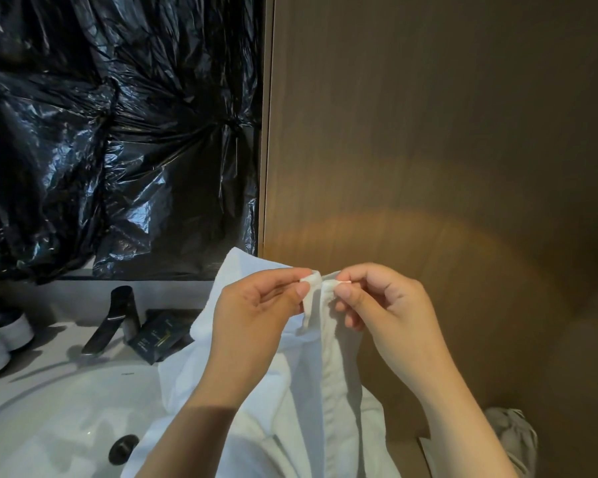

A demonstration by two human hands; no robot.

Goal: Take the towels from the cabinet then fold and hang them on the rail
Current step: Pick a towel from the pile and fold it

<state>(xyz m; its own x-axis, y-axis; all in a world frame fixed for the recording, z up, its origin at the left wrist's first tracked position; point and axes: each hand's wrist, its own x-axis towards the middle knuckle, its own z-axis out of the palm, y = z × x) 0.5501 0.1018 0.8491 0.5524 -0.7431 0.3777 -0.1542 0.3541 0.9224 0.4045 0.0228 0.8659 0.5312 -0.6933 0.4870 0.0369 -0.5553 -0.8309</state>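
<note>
White towel (311, 391) corners pinched by left hand (256, 305) and right hand (384, 312).

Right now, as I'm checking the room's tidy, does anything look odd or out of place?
Yes: crumpled black plastic covers the wall above the sink, unusual for a bathroom. The held towel looks fine.

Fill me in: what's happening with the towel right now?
A person holds a white towel up above the sink. The left hand and the right hand each pinch its top edge, close together, and the rest hangs down over the basin's right side. No rail is in view, so the towel is not yet hung.
</note>
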